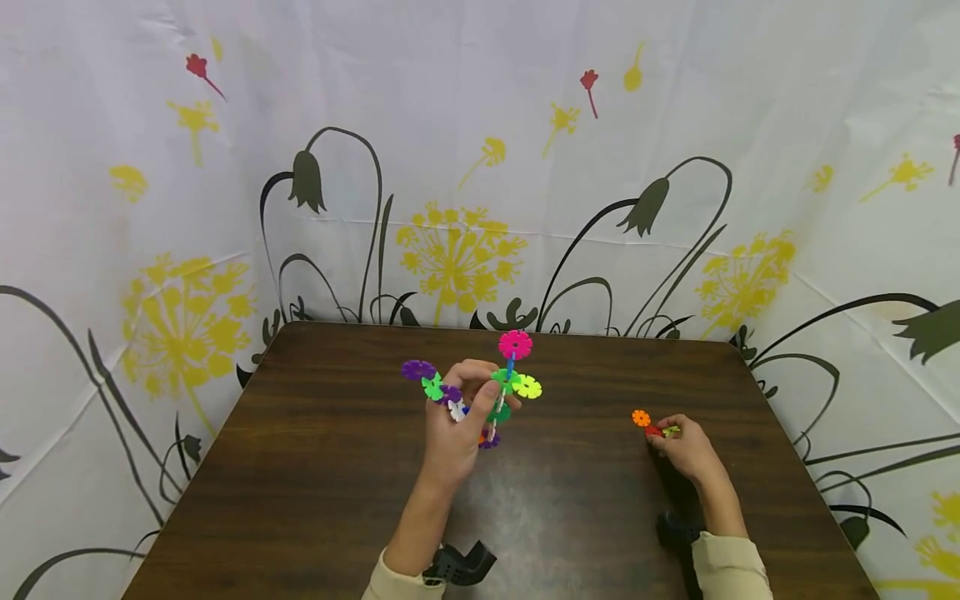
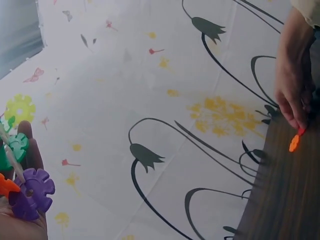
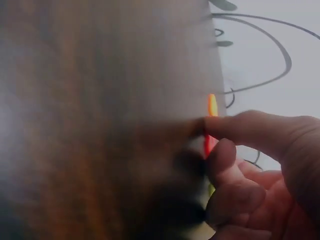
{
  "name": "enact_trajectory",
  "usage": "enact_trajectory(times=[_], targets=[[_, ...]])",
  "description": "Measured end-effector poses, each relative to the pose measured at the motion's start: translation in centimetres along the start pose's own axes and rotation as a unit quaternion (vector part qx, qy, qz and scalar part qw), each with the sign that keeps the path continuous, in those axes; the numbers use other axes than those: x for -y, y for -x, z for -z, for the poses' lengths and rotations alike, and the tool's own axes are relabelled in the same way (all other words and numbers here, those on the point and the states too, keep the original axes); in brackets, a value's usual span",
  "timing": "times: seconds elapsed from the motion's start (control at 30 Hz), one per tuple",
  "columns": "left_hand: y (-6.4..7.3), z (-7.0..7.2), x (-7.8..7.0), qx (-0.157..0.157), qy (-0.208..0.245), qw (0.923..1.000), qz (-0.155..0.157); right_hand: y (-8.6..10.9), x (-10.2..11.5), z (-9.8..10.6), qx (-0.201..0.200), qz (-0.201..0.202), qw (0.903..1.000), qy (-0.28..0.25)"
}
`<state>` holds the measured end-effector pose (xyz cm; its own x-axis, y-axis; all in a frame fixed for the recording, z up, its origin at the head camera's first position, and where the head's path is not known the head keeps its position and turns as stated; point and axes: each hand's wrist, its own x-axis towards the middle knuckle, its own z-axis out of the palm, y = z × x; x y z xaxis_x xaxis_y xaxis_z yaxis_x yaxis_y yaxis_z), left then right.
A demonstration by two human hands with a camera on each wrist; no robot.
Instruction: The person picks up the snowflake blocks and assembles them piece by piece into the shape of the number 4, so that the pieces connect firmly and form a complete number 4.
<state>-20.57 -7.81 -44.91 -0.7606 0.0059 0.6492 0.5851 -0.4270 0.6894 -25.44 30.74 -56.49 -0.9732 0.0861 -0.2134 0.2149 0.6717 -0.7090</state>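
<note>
My left hand (image 1: pixel 453 425) holds up a built cluster of notched plastic discs above the table. A pink disc (image 1: pixel 515 344) tops it, with green and yellow discs (image 1: pixel 528 387) below and purple discs (image 1: pixel 418 370) out to the left. In the left wrist view, a purple disc (image 2: pixel 33 194) and the yellow disc (image 2: pixel 20 109) show beside the fingers. At the right, my right hand (image 1: pixel 692 450) pinches a red disc (image 1: pixel 654 432) low over the table. An orange disc (image 1: pixel 641 418) and a yellow-green disc (image 1: pixel 671 431) sit right beside it; whether all are joined is unclear.
The dark wooden table (image 1: pixel 330 500) spans the space under both hands. Behind it hangs a white curtain (image 1: pixel 480 100) printed with flowers, meeting the table's far edge. A black wrist mount (image 1: pixel 461 565) sits on the left wrist, another (image 1: pixel 677 531) on the right.
</note>
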Motion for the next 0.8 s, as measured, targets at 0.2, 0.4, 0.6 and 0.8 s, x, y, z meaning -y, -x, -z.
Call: enact_trajectory(times=[0.2,0.4,0.6,0.8], targets=[[-0.1,-0.3,-0.3,0.04,0.034,0.998,-0.035,-0.7,-0.3,0.7,0.037,0.02,0.9981,-0.044],[0.0,-0.7,-0.5,0.051,0.051,0.9961,-0.051,1.6,2.9,0.1,0.003,0.093,0.9872,-0.129],[0.2,-1.4,-0.3,0.036,0.037,0.9983,-0.027,6.9,11.3,-1.6,-0.004,0.252,0.9368,-0.243],[0.3,-2.0,-0.6,0.005,-0.013,0.9998,0.015,10.6,16.6,-2.1,0.005,0.37,0.8856,-0.281]])
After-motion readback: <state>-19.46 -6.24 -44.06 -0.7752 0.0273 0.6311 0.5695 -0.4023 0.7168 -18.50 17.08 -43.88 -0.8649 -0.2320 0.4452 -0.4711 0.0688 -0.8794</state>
